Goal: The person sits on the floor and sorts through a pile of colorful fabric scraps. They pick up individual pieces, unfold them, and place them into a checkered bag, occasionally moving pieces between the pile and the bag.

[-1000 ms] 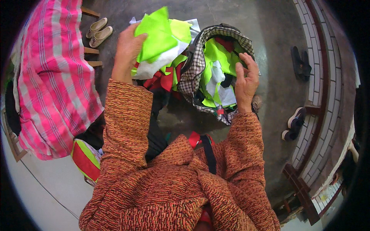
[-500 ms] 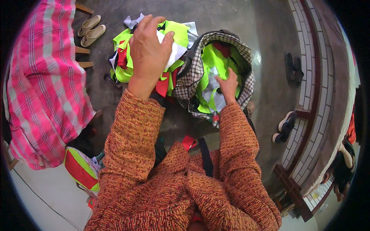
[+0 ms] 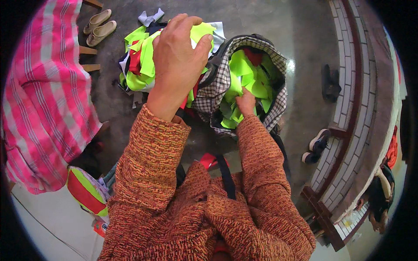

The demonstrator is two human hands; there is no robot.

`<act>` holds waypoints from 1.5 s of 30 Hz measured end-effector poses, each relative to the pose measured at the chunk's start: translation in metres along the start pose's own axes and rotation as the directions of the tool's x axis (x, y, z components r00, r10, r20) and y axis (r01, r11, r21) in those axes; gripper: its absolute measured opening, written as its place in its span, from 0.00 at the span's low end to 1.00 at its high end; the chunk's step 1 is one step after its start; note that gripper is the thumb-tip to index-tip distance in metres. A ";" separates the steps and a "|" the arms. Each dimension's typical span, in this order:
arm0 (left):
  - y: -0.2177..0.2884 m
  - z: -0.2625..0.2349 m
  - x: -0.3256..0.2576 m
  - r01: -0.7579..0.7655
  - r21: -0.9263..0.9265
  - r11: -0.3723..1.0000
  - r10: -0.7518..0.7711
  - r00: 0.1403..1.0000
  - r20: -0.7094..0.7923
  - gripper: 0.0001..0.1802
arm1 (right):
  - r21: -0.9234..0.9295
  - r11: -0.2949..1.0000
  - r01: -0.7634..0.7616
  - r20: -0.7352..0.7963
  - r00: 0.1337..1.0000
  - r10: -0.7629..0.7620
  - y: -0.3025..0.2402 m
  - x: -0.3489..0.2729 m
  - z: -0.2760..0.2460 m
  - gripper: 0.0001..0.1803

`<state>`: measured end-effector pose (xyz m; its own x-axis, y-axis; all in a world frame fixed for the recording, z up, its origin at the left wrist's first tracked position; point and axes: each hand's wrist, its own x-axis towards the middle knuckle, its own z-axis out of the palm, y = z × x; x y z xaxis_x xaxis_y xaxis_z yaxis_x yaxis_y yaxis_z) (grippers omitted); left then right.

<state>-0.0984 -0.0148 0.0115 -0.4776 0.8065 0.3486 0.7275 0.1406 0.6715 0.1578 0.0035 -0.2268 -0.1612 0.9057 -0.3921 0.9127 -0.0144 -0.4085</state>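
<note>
- Work was judged to be partway along: cloth scraps (image 3: 257,87), mostly lime, were held in the bag (image 3: 221,82), while a heap (image 3: 147,56) of lime, red, white and dark pieces was left outside, just to its left.
- How much was left could not be judged closely, since the heap was partly hidden by the left hand (image 3: 178,56) and the bag's depth could not be seen.
- The bag was set on the floor (image 3: 300,30) ahead of the body, its checked lining exposed.
- Its mouth was turned upward and spread; the mouth's long axis was directed away from the body, leaning slightly right at the far end.
- The left hand was held over the heap, thumb parted widely from the fingers; whether anything was gripped beneath could not be told.
- The right hand (image 3: 247,103) was placed inside the mouth, fingers hidden among the scraps; its grip could not be told.
</note>
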 end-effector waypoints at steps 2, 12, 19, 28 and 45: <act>0.001 0.006 0.000 -0.028 0.002 1.000 0.028 0.999 -0.034 0.18 | 0.051 0.998 0.026 0.030 0.999 -0.028 0.014 0.007 -0.032 0.24; 0.016 0.004 -0.005 -0.013 -0.055 0.998 0.017 0.998 0.061 0.18 | 0.860 0.509 -0.038 0.061 0.998 -0.029 -0.016 -0.077 -0.177 0.19; 0.026 0.017 -0.012 -0.062 -0.027 0.998 0.064 0.992 0.113 0.17 | 0.730 0.682 0.047 -0.107 0.993 0.045 -0.015 -0.077 -0.164 0.18; 0.041 0.037 -0.022 0.001 -0.117 0.993 0.035 0.953 0.302 0.18 | 0.871 0.484 0.086 -0.084 0.996 -0.026 -0.027 -0.076 -0.186 0.17; 0.095 0.081 -0.073 0.772 -0.538 0.337 0.131 0.528 0.839 0.31 | 0.001 0.824 0.567 -0.571 0.677 -0.465 -0.063 -0.090 -0.166 0.32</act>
<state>0.0456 -0.0139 -0.0029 0.2568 0.9260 -0.2767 -0.3888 0.3611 0.8476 0.1768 -0.0062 -0.0289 -0.3190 0.8615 0.3952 0.6602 0.5011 -0.5595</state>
